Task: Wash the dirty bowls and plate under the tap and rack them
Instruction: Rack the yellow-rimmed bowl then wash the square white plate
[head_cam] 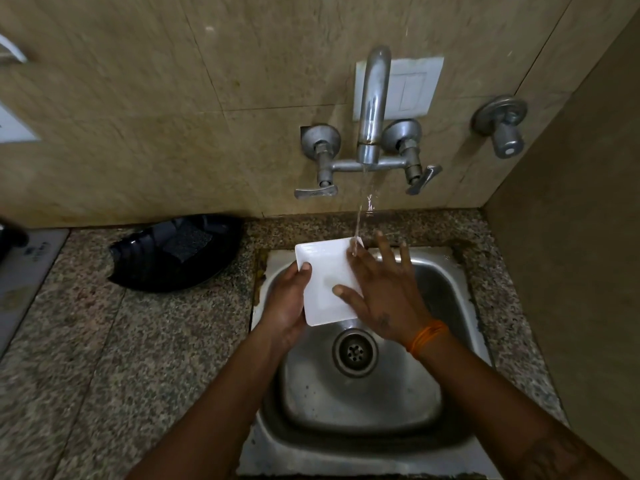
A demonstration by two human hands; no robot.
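Note:
A white square plate is held over the steel sink, under the tap. Water runs from the spout onto the plate's far right corner. My left hand grips the plate's left edge, thumb on top. My right hand lies flat on the plate's right side with fingers spread, thumb pressing on its face. An orange thread band circles my right wrist. No bowls are visible in the sink.
A black plastic tray holding a dark scrub pad sits on the granite counter left of the sink. Two tap handles and a separate wall valve stick out of the tiled wall. A side wall closes the right.

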